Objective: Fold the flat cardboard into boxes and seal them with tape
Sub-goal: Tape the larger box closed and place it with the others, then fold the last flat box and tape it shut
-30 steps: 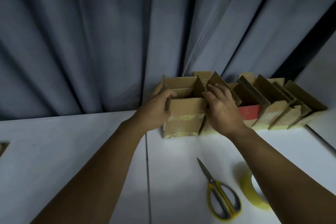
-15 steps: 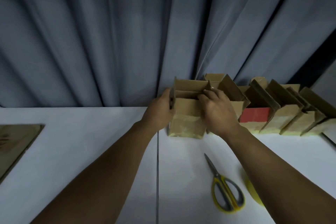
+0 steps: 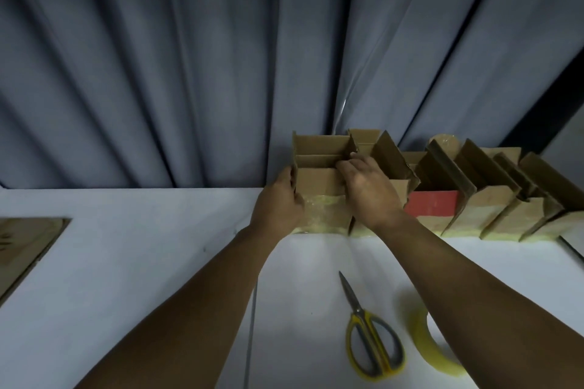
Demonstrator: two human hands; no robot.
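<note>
The open box (image 3: 319,186) stands at the far edge of the tabletop (image 3: 126,262) (leftmost of a row), left hand (image 3: 278,202) gripping its left wall, right hand (image 3: 369,193) with fingers (image 3: 346,166) curled over its near flap.

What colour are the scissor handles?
Yellow with grey inner grips; the scissors show best in the head view.

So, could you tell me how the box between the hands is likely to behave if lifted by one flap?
The box looks like thin cardboard with nothing visible inside, so probably light. Its top flaps stand open and unsealed, so one would likely bend rather than carry it. The tape across its base suggests the bottom should hold.
</note>
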